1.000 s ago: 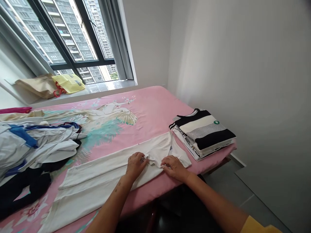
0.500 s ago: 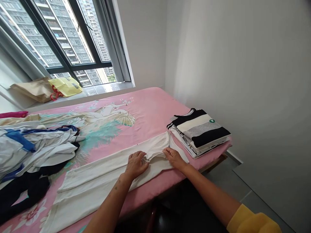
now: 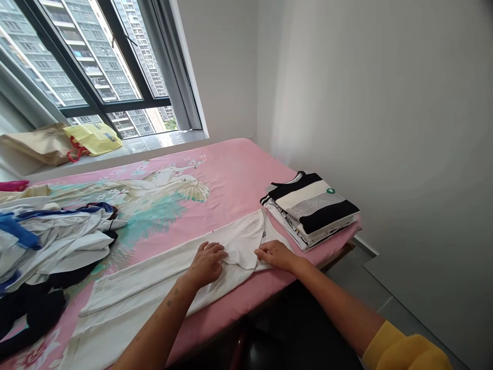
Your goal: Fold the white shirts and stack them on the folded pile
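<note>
A long white garment (image 3: 154, 285) lies stretched along the near edge of the pink bed (image 3: 239, 180). My left hand (image 3: 207, 263) rests on it near its right end, fingers curled and pressing the cloth. Just to the right, my right hand (image 3: 274, 254) pinches the fabric by a small folded flap near the collar. Both hands sit close together on the garment's upper part.
A stack of folded black-and-white striped clothes (image 3: 311, 208) sits at the bed's right corner by the wall. A heap of unfolded white, blue and dark clothes (image 3: 46, 246) covers the left side. Bags (image 3: 69, 141) lie on the windowsill. Grey floor shows at the right.
The small raised fold between my hands has been laid down flat on the garment. Both hands have shifted slightly; the view has turned a little to the right.
</note>
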Tool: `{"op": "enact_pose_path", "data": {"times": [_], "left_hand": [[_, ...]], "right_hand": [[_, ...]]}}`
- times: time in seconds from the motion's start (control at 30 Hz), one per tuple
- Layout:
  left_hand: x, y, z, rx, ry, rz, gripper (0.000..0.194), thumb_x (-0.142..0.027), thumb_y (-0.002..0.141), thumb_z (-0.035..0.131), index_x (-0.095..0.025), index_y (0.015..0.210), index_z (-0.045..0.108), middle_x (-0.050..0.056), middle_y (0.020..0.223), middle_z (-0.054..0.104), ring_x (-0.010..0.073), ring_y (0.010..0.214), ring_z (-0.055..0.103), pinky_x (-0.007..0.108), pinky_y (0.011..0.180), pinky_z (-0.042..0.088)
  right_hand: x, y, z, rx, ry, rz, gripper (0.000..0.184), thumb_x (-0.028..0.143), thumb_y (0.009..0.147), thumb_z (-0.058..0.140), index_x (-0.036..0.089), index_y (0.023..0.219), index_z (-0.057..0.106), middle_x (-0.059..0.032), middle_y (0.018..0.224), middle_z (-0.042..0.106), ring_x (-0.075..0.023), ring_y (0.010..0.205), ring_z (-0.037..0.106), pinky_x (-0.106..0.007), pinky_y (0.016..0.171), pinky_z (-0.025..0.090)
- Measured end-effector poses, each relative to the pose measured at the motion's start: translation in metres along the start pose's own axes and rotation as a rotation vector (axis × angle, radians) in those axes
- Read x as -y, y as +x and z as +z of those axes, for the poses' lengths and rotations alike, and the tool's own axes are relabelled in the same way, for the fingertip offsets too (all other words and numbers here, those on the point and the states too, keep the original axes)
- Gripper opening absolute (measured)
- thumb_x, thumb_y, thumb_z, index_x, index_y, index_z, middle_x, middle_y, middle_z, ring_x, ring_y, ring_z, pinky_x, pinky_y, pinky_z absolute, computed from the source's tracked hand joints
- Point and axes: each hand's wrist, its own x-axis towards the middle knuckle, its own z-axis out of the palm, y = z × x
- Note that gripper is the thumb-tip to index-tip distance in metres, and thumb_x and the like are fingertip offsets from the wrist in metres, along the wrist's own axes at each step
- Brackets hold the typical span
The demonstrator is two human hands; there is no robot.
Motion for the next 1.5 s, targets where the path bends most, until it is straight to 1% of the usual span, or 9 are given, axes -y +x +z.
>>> {"op": "enact_pose_path", "data": {"times": [0.2, 0.3, 0.4, 0.6, 0.77, 0.97, 1.13, 1.27, 1.5], "left_hand": [[-0.013, 0.031, 0.003, -0.031, -0.079, -0.104, 0.045, -0.006, 0.078, 0.038, -0.023, 0.110, 0.065, 0.005, 0.117, 0.064, 0.0188, 0.113, 0.056, 0.036, 0.104, 0.039], [-0.030, 0.048, 0.016, -0.005, -0.080, -0.168, 0.043, -0.012, 0.083, 0.039, -0.021, 0.118, 0.060, 0.008, 0.124, 0.061, 0.0202, 0.118, 0.053, 0.038, 0.106, 0.037], [-0.038, 0.044, 0.034, 0.031, -0.065, -0.273, 0.056, -0.034, 0.079, 0.056, -0.015, 0.131, 0.050, 0.018, 0.138, 0.048, 0.0332, 0.127, 0.043, 0.055, 0.105, 0.032], [-0.038, 0.016, 0.058, 0.106, -0.033, -0.337, 0.084, -0.065, 0.073, 0.054, -0.026, 0.144, 0.031, 0.013, 0.155, 0.017, 0.0319, 0.142, 0.014, 0.060, 0.112, 0.006], [-0.047, -0.001, 0.059, 0.047, -0.106, -0.325, 0.098, -0.070, 0.069, 0.054, -0.023, 0.147, 0.021, 0.015, 0.154, 0.020, 0.0315, 0.142, 0.012, 0.059, 0.112, -0.001], [-0.020, -0.080, 0.051, -0.100, -0.086, -0.359, 0.066, -0.066, 0.084, 0.034, -0.033, 0.141, 0.034, 0.008, 0.155, 0.022, 0.0255, 0.143, 0.012, 0.058, 0.112, -0.008], [0.056, -0.186, 0.030, -0.215, 0.148, -0.948, 0.065, -0.056, 0.086, 0.041, -0.021, 0.140, 0.037, 0.016, 0.153, 0.023, 0.0294, 0.143, 0.012, 0.060, 0.111, -0.001], [0.107, -0.254, 0.017, -0.280, 0.256, -1.347, 0.068, -0.055, 0.086, 0.039, -0.011, 0.139, 0.035, 0.023, 0.147, 0.031, 0.0347, 0.137, 0.024, 0.058, 0.107, 0.020], [0.128, -0.274, 0.007, -0.225, 0.209, -1.482, 0.058, -0.054, 0.088, 0.028, -0.010, 0.111, 0.057, 0.022, 0.114, 0.060, 0.0349, 0.113, 0.051, 0.049, 0.093, 0.035]], "right_hand": [[-0.001, 0.029, 0.000, -0.282, -0.124, 0.103, 0.033, 0.033, 0.094, 0.033, 0.019, 0.103, 0.062, -0.0052, 0.102, 0.067, -0.0170, 0.095, 0.060, -0.028, 0.085, 0.043], [-0.007, 0.044, 0.007, -0.177, -0.306, 0.060, 0.039, 0.027, 0.093, 0.036, 0.017, 0.128, 0.050, -0.0088, 0.135, 0.050, -0.0197, 0.129, 0.040, -0.037, 0.108, 0.026], [-0.023, 0.045, 0.011, -0.051, -0.384, 0.113, 0.046, 0.027, 0.091, 0.042, 0.016, 0.136, 0.044, -0.0104, 0.146, 0.037, -0.0256, 0.138, 0.024, -0.050, 0.113, 0.011], [-0.018, 0.054, 0.020, -0.008, -0.442, 0.222, 0.050, 0.026, 0.093, 0.037, 0.012, 0.140, 0.037, -0.0155, 0.149, 0.030, -0.0314, 0.139, 0.019, -0.060, 0.109, 0.007], [0.021, 0.065, 0.069, 0.050, -0.457, 0.086, 0.054, 0.041, 0.096, 0.025, 0.017, 0.145, 0.029, -0.0106, 0.152, 0.025, -0.0257, 0.141, 0.014, -0.054, 0.111, 0.012], [0.001, 0.055, 0.120, 0.071, -0.696, 0.032, 0.066, 0.059, 0.090, 0.030, 0.023, 0.145, 0.030, -0.0076, 0.154, 0.019, -0.0277, 0.142, 0.008, -0.057, 0.111, 0.004], [-0.017, 0.053, 0.129, 0.039, -0.810, 0.007, 0.067, 0.062, 0.090, 0.021, 0.027, 0.146, 0.026, -0.0037, 0.155, 0.017, -0.0246, 0.143, 0.006, -0.055, 0.112, 0.009], [-0.019, 0.050, 0.132, 0.000, -0.844, -0.019, 0.066, 0.061, 0.090, 0.018, 0.027, 0.145, 0.027, -0.0039, 0.154, 0.020, -0.0240, 0.143, 0.009, -0.054, 0.112, 0.011], [-0.020, 0.049, 0.134, -0.037, -0.841, -0.050, 0.065, 0.061, 0.090, 0.019, 0.026, 0.143, 0.031, -0.0045, 0.152, 0.024, -0.0240, 0.142, 0.012, -0.053, 0.111, 0.012]]}}
